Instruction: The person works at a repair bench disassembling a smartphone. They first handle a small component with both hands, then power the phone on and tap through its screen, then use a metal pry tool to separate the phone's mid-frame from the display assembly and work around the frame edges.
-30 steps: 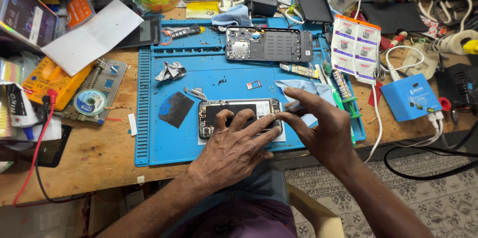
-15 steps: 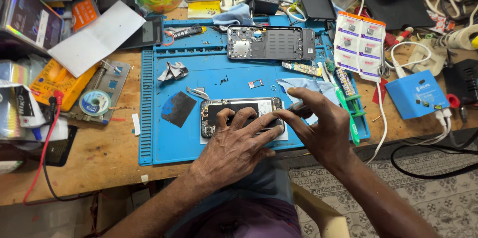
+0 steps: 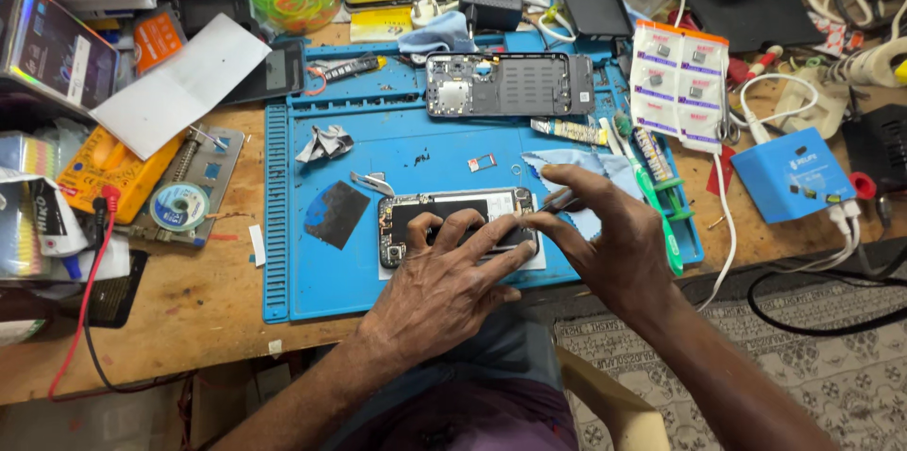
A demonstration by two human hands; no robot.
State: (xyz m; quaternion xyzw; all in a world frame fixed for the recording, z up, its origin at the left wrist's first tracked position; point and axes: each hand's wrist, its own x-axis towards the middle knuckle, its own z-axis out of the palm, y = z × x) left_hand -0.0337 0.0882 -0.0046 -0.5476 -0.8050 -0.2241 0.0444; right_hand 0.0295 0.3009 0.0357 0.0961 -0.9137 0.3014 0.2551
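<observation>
opened phone [image 3: 444, 215] lies on blue mat [image 3: 283, 224]; left hand [image 3: 439, 286] presses it flat, right hand [image 3: 614, 243] pinches a thin tool [image 3: 557, 204].

Under the left hand [image 3: 444, 286], the opened phone [image 3: 453, 224] looks glossy black. The mat [image 3: 425, 144] beyond the fingers is matt blue rubber on worn wood.

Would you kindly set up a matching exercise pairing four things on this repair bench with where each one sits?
Things:
1. opened phone
2. phone frame
3. solder reel
4. green toothbrush

Places:
A. on the grey tray left of the blue mat
B. near the mat's right edge, beside the right hand
C. under the left hand
D. at the far edge of the mat

Pairs: 1-C, 2-D, 3-A, 4-B
</observation>
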